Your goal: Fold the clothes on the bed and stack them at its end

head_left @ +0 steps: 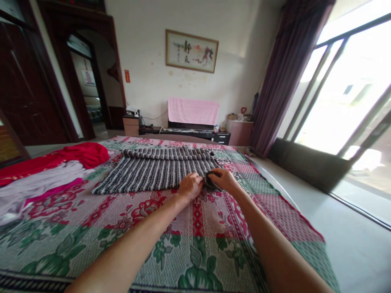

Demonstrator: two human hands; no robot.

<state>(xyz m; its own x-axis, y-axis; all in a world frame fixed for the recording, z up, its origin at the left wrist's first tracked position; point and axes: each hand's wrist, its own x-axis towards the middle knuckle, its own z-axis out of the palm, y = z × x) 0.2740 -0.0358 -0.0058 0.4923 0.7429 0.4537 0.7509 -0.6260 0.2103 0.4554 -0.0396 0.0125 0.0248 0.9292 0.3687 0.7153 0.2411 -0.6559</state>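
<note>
A black-and-white striped knit garment (152, 173) lies spread on a floral cloth (143, 252), its far edge folded over in a long band. My left hand (191, 186) rests at the garment's near right corner, fingers curled on the knit. Just beside it, my right hand (222, 179) pinches a bunched, dark part of the same garment. The two hands almost touch. The fingertips of both are partly hidden by the knit and by the hands themselves.
Red clothing (85, 154) and pale clothing (55, 177) lie heaped on the left of the cloth. Beyond the far edge are a low black cabinet (221, 138) and a pink cloth (193, 111). The floral cloth's right edge borders pale floor.
</note>
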